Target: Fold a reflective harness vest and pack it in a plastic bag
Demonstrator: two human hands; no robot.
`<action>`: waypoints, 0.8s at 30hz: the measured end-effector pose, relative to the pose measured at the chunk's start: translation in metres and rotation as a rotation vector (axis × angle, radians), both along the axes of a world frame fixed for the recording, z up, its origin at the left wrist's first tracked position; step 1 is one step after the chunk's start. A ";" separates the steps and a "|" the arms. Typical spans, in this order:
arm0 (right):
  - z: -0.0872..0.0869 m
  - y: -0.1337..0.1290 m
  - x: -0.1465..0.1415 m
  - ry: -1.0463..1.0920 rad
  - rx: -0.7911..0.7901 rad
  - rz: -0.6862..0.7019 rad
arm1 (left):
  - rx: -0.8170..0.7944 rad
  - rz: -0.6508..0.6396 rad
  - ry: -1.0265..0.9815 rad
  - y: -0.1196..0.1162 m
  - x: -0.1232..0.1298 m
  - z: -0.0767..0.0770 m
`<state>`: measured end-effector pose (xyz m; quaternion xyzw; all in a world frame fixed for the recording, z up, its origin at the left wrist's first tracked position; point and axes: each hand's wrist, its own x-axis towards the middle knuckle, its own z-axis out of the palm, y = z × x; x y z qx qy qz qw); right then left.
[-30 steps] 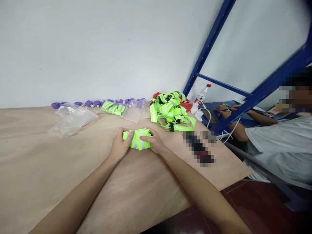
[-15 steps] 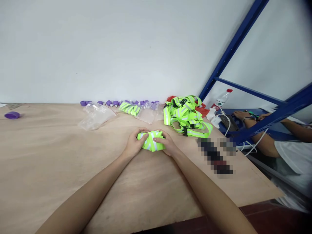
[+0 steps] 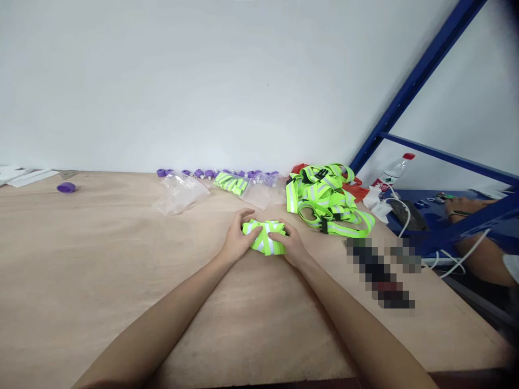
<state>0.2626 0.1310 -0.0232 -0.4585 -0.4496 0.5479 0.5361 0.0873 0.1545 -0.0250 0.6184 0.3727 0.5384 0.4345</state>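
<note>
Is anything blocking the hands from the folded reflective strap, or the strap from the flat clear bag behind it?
Nothing visible blocks either path. The left hand and right hand both hold the folded strap, and no object shows between it and the flat clear bag beyond.

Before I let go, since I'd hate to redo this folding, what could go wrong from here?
The folded bundle of reflective strap might spring open if the left hand or right hand eases, as no tie shows around it. The strap pile lies near the right hand, so a loose loop could catch its fingers.
</note>
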 end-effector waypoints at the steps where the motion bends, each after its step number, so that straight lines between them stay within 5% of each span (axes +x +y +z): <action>1: 0.000 0.000 0.000 0.004 0.005 -0.019 | -0.043 -0.004 -0.006 0.001 0.000 -0.001; 11: -0.001 -0.003 0.002 0.108 -0.010 -0.054 | -0.212 -0.025 -0.034 0.006 0.000 0.000; 24: -0.003 0.000 0.002 0.042 0.084 0.075 | -0.052 -0.057 -0.112 0.008 0.003 -0.004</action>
